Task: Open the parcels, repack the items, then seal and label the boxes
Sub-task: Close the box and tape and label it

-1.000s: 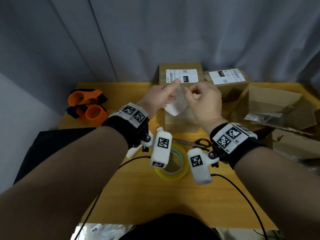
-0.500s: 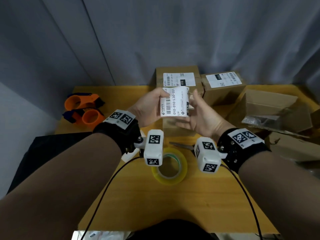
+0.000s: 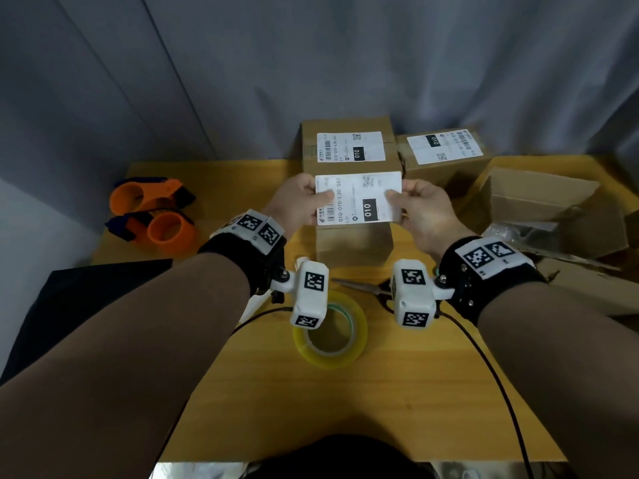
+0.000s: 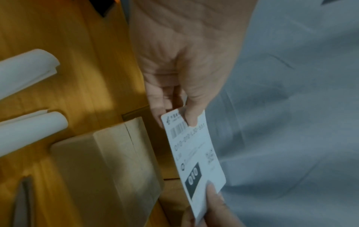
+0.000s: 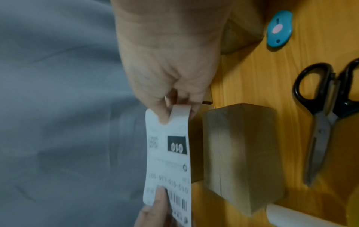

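The shipping label (image 3: 358,198) is held flat and landscape, print side up, in the air just above the small plain carton (image 3: 353,244) at centre of the worktop (image 3: 345,402). Left hand (image 3: 297,205) pinches its 9 o'clock edge between thumb and fingers, right hand (image 3: 420,210) pinches the 3 o'clock edge; the right wrist view shows one corner curled over by the thumb. Vs 1 s ago, when both hands were picking at a pale sheet close together, and 0.5 s ago, when the label stood turned on end, it's now rotated level and stretched between the hands, approx squared to the carton top. I'd judge peeling is done and sticking down comes next, so this carton looks sealed and only lacks its label. Counts: 1 label in hand; 3 closed cartons, i.e. the plain one plus 2 labelled boxes at 12 o'clock (image 3: 347,143) and 1 o'clock (image 3: 441,150), each w/ 1 label on top; at least 1 opened box (image 3: 539,205) at 3 o'clock w/ a clear bag beside it, more cardboard beyond it too cropped to count. Also 1 roll of clear tape (image 3: 330,335) at 6 o'clock, 1 pair of scissors (image 3: 363,285) between roll and carton, 2 orange tape dispensers (image 3: 152,212) at 9 o'clock, 1 small blue cutter (image 5: 278,30) seen only in the right wrist view, and 2 curled white backing strips (image 4: 29,95) left of the carton.
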### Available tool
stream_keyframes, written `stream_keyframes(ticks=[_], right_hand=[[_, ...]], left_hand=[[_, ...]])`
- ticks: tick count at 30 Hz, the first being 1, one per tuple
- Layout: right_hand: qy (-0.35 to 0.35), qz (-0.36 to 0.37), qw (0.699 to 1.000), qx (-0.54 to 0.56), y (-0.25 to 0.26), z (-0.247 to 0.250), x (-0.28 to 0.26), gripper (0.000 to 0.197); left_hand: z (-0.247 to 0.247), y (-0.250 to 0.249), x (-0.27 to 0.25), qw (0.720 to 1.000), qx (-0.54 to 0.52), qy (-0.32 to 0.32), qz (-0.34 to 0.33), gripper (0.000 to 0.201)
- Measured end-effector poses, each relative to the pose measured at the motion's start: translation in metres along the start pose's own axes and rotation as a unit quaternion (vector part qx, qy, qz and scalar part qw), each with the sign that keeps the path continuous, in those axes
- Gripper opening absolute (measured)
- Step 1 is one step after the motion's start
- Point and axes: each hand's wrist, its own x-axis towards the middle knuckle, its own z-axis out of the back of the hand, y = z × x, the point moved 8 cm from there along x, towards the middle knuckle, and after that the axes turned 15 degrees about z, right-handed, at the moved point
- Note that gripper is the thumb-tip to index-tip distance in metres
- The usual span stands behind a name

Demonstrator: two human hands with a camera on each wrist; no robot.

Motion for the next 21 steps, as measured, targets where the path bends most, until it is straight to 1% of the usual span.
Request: stream_keyframes(ticks=[2, 3, 5, 7, 9, 11, 14, 18, 21], right_hand=[[-0.024, 0.013, 0.994, -0.104, -0.009, 0.008, 0.006, 0.007], [-0.027, 0.021, 0.989, -0.141, -0.014, 0.009, 0.009, 0.007], [-0.017, 0.033, 0.977, -0.208, -0.023, 0.008, 0.01, 0.006], [-0.007, 0.038, 0.962, -0.27, -0.029, 0.007, 0.009, 0.013], [0.006, 0.05, 0.945, -0.322, -0.029, 0.003, 0.007, 0.017], [0.014, 0.062, 0.938, -0.341, -0.027, 0.0, 0.005, 0.021], [0.018, 0.07, 0.938, -0.34, -0.025, -0.004, 0.002, 0.024], [0.021, 0.07, 0.937, -0.342, -0.031, -0.005, 0.003, 0.029], [0.013, 0.071, 0.937, -0.341, -0.034, -0.004, 0.003, 0.034]], left_hand=[[-0.007, 0.008, 0.008, 1.0, 0.012, 0.008, 0.014, 0.012], [-0.009, 0.013, 0.013, 1.0, 0.021, -0.002, 0.02, 0.009], [-0.008, 0.026, 0.024, 0.998, 0.046, -0.038, 0.034, 0.011], [-0.006, 0.039, 0.033, 0.993, 0.079, -0.074, 0.046, 0.014], [-0.006, 0.048, 0.038, 0.988, 0.112, -0.097, 0.051, 0.016], [-0.007, 0.051, 0.039, 0.984, 0.128, -0.113, 0.052, 0.014], [-0.007, 0.048, 0.036, 0.98, 0.139, -0.133, 0.045, 0.008], [-0.008, 0.045, 0.034, 0.976, 0.165, -0.135, 0.039, 0.013], [-0.009, 0.044, 0.036, 0.968, 0.201, -0.146, 0.043, 0.029]])
